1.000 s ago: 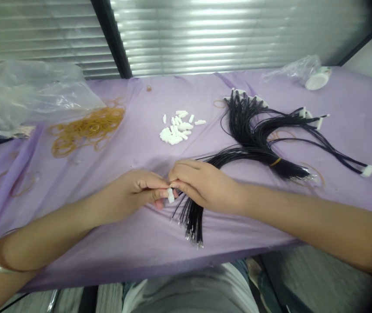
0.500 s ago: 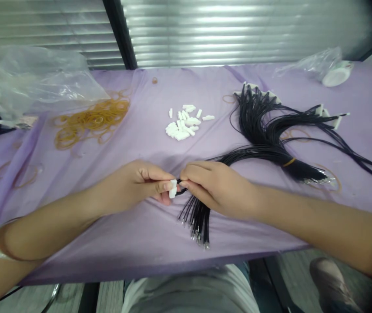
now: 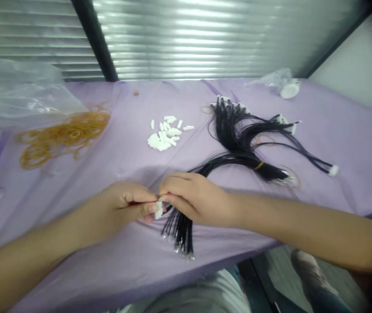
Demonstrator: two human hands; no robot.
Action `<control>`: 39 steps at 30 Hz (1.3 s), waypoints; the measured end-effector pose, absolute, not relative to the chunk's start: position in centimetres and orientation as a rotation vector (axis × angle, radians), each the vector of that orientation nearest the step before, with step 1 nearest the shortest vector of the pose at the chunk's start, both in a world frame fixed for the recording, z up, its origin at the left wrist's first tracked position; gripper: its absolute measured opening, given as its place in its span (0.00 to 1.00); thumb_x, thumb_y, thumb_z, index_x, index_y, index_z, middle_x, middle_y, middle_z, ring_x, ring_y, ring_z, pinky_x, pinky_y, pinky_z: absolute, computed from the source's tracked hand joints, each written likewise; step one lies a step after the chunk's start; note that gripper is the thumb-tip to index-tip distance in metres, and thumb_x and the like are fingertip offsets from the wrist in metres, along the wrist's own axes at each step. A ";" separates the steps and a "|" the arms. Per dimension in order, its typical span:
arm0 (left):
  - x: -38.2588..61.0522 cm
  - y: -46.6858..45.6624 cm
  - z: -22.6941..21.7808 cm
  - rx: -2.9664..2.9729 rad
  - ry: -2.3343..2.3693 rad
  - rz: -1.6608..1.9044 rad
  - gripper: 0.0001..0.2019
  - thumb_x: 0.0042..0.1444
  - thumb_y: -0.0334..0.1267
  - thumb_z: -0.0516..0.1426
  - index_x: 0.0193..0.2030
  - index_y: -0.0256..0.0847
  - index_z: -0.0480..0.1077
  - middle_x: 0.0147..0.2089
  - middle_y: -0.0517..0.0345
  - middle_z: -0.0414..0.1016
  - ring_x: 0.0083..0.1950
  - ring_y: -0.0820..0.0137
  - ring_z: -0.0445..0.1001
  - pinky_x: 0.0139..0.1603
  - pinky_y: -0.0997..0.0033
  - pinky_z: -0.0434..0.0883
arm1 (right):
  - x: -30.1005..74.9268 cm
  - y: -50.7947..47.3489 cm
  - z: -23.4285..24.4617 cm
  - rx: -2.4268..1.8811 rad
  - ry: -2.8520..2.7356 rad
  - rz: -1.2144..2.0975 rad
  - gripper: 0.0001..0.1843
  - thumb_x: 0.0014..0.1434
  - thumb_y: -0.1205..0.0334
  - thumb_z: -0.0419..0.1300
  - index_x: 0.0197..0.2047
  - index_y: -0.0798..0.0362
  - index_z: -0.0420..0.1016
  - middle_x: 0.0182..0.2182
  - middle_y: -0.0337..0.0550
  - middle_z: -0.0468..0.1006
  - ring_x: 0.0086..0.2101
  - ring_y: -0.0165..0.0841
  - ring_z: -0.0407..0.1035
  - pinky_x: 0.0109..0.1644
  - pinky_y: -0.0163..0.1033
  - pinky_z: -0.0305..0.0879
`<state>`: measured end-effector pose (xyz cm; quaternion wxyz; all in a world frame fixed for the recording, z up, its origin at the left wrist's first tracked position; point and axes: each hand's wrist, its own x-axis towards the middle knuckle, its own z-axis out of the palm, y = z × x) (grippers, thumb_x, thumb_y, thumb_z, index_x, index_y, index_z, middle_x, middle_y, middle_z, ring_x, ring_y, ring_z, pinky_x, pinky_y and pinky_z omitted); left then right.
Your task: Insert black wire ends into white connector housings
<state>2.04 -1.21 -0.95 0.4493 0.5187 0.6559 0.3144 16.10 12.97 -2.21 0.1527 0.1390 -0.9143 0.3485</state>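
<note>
My left hand [image 3: 130, 206] pinches a small white connector housing [image 3: 159, 210] between thumb and fingers. Right up against it, my right hand [image 3: 194, 198] is closed, its thumb and forefinger tips at the housing's edge where a black wire enters. Under the right hand runs a bundle of black wires [image 3: 181, 232], their bare metal terminals fanned out toward the table's front edge. The same bundle extends behind the hand to the right, where a yellow rubber band [image 3: 259, 165] ties it. The fingertip contact is partly hidden.
Loose white connector housings [image 3: 164, 137] lie in a pile beyond my hands. Finished-looking black wires with white connectors [image 3: 234, 124] spread at the right. A heap of rubber bands [image 3: 65, 134] and a clear plastic bag [image 3: 22, 89] are at the left, on the purple tablecloth [image 3: 120, 152].
My right hand has come closer to the white housing, closing the gap of wire between the hands. The camera view has shifted to the right.
</note>
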 end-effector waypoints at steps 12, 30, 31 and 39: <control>2.0 -0.9 0.1 1.022 1.561 0.807 0.10 0.52 0.37 0.57 0.24 0.36 0.73 0.24 0.59 0.72 0.27 0.76 0.70 0.31 0.82 0.67 | 16.4 13.7 -1.6 0.558 -2.771 0.677 0.11 0.61 0.68 0.46 0.34 0.61 0.68 0.30 0.46 0.70 0.32 0.30 0.61 0.39 0.36 0.60; 1.7 -0.9 -0.6 0.539 1.286 1.272 0.05 0.52 0.34 0.58 0.34 0.35 0.70 0.30 0.57 0.68 0.31 0.75 0.68 0.33 0.77 0.71 | 15.8 15.5 -2.1 0.022 -2.603 0.649 0.22 0.54 0.58 0.58 0.50 0.58 0.64 0.48 0.52 0.63 0.50 0.37 0.56 0.57 0.45 0.53; 1.7 -0.8 -0.8 0.561 1.282 1.274 0.05 0.53 0.34 0.57 0.36 0.34 0.69 0.31 0.57 0.68 0.31 0.75 0.68 0.33 0.76 0.71 | 15.7 15.7 -2.2 0.034 -2.622 0.694 0.18 0.54 0.62 0.58 0.48 0.57 0.66 0.47 0.51 0.65 0.49 0.36 0.58 0.55 0.44 0.55; 3.2 -2.3 0.1 1.535 1.744 0.798 0.19 0.58 0.40 0.50 0.57 0.43 0.57 0.58 0.48 0.62 0.58 0.63 0.61 0.60 0.57 0.58 | 14.8 16.4 -2.3 -0.234 -2.526 1.216 0.10 0.60 0.60 0.50 0.32 0.58 0.66 0.25 0.38 0.66 0.26 0.26 0.60 0.30 0.32 0.60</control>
